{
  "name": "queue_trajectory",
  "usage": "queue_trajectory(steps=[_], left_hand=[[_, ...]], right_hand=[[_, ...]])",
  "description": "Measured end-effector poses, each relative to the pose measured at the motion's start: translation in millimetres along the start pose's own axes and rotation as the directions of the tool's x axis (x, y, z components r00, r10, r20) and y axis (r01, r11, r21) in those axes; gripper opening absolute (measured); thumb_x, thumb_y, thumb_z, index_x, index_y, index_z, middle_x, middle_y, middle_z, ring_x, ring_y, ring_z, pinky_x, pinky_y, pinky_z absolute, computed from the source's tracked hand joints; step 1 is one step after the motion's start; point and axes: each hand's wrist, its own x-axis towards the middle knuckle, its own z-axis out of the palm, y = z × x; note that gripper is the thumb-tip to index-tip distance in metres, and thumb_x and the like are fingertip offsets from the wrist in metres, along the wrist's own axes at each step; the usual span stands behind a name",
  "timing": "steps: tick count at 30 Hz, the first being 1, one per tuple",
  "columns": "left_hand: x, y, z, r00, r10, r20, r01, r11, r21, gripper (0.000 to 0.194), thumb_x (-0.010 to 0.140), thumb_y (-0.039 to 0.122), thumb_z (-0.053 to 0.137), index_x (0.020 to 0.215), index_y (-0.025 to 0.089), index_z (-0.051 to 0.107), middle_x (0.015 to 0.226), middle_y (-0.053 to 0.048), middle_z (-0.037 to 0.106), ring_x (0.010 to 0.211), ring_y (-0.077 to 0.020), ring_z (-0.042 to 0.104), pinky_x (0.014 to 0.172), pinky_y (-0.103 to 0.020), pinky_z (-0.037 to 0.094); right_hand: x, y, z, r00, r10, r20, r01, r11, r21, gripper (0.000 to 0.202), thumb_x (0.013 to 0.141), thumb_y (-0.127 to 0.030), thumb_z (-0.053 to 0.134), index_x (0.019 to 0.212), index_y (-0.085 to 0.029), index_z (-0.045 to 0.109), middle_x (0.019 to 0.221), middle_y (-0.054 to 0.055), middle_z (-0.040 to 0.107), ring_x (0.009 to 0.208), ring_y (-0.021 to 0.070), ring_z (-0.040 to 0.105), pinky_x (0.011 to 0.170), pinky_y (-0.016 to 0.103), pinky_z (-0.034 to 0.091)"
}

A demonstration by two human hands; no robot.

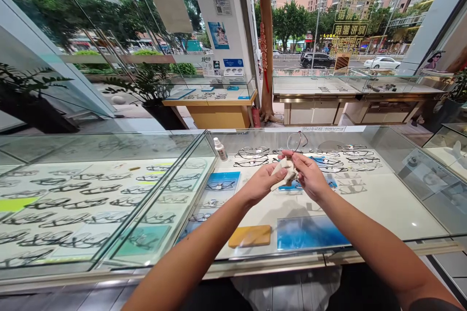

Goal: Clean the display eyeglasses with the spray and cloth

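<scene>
Above the glass counter, my left hand (pixel 265 182) is closed on a crumpled pale cloth (pixel 281 174). My right hand (pixel 308 175) is closed beside it, fingertips pinching a thin-rimmed pair of eyeglasses (pixel 295 148). One lens stands up above the fingers. The cloth wraps round part of the glasses, and that part is hidden by it and by my fingers. Both hands nearly touch. Left of them stands a small white bottle (pixel 220 149) with a printed label.
The glass display counter (pixel 404 204) holds rows of eyeglass frames (pixel 251 155), blue panels (pixel 310 233) and a flat yellow-brown block (pixel 250 236). A second glass case (pixel 47 262) adjoins on the left. Beyond are more display cases (pixel 314 88), a wooden post (pixel 266 48) and potted plants.
</scene>
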Motion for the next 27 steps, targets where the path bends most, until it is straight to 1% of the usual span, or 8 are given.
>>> queue_trajectory(steps=[3,7,9,11,15,17,21,27], left_hand=[[-1.8,1.1,2.7,0.999,0.022,0.043,-0.019,0.998,-0.057,0.052,0.078,0.057,0.087,0.102,0.012,0.076,0.094,-0.01,0.075,0.087,-0.0191,0.066,0.085,-0.031,0.048],[-2.4,-1.7,6.4,0.999,0.042,-0.009,-0.043,0.996,-0.083,0.052,0.078,0.052,0.089,0.111,0.015,0.073,0.091,-0.007,0.072,0.082,-0.0174,0.064,0.079,-0.029,0.047],[-1.3,-3.9,6.9,0.998,0.034,-0.052,-0.037,0.998,-0.057,0.055,0.076,0.055,0.09,0.109,0.015,0.072,0.086,-0.004,0.07,0.076,-0.0151,0.061,0.074,-0.028,0.045],[0.3,-5.4,6.1,0.996,0.006,-0.083,-0.006,1.0,0.007,0.061,0.073,0.062,0.089,0.106,0.014,0.074,0.084,-0.004,0.07,0.074,-0.0145,0.059,0.072,-0.027,0.043],[1.7,-4.2,3.7,0.995,-0.03,-0.097,0.045,0.987,0.156,0.068,0.073,0.075,0.081,0.097,0.011,0.079,0.084,-0.008,0.073,0.075,-0.0167,0.059,0.069,-0.026,0.04],[1.1,-2.6,3.4,0.997,-0.017,-0.071,0.03,0.984,0.177,0.067,0.076,0.076,0.078,0.092,0.011,0.08,0.083,-0.009,0.074,0.074,-0.0171,0.06,0.068,-0.026,0.04],[-0.2,-1.8,3.7,1.0,0.009,-0.026,-0.006,0.993,0.117,0.063,0.075,0.072,0.082,0.091,0.011,0.08,0.084,-0.009,0.075,0.072,-0.0154,0.059,0.068,-0.026,0.041],[-0.5,-2.6,4.0,0.999,0.036,-0.033,-0.036,0.999,0.013,0.056,0.071,0.062,0.09,0.092,0.012,0.074,0.084,-0.008,0.072,0.074,-0.016,0.062,0.071,-0.027,0.046]], right_hand=[[0.3,0.8,-0.8,0.999,0.03,0.011,-0.03,0.999,0.04,0.047,0.075,-0.062,0.084,0.107,-0.027,0.085,0.104,0.002,0.08,0.05,0.0044,0.029,0.049,0.024,0.035],[0.7,4.3,-0.1,0.997,0.071,0.011,-0.071,0.995,0.074,0.05,0.072,-0.063,0.085,0.108,-0.028,0.084,0.11,0.003,0.079,0.053,0.0069,0.04,0.049,0.026,0.037],[0.5,5.2,0.8,0.998,0.065,0.007,-0.065,0.995,0.08,0.049,0.072,-0.063,0.085,0.106,-0.028,0.085,0.11,0.004,0.079,0.06,0.0107,0.05,0.051,0.027,0.038],[0.1,4.9,1.3,0.999,0.054,-0.001,-0.054,0.996,0.071,0.047,0.072,-0.063,0.085,0.104,-0.028,0.085,0.109,0.005,0.079,0.064,0.012,0.053,0.051,0.026,0.036],[-0.7,2.9,0.7,0.999,0.024,-0.026,-0.023,0.999,0.028,0.046,0.072,-0.063,0.085,0.102,-0.028,0.086,0.107,0.004,0.079,0.056,0.0078,0.04,0.047,0.025,0.025],[-0.9,2.2,0.1,1.0,0.025,-0.019,-0.024,0.999,0.034,0.048,0.071,-0.065,0.085,0.101,-0.028,0.086,0.107,0.004,0.079,0.055,0.0075,0.04,0.046,0.025,0.024],[-0.7,1.7,-0.1,1.0,0.017,-0.001,-0.017,0.999,0.028,0.049,0.071,-0.066,0.085,0.101,-0.028,0.086,0.104,0.004,0.08,0.053,0.0059,0.033,0.046,0.025,0.026],[-0.5,5.5,-0.9,1.0,0.002,0.021,-0.002,1.0,0.001,0.05,0.075,-0.066,0.083,0.107,-0.028,0.085,0.11,0.005,0.079,0.055,0.0081,0.041,0.049,0.026,0.035]])
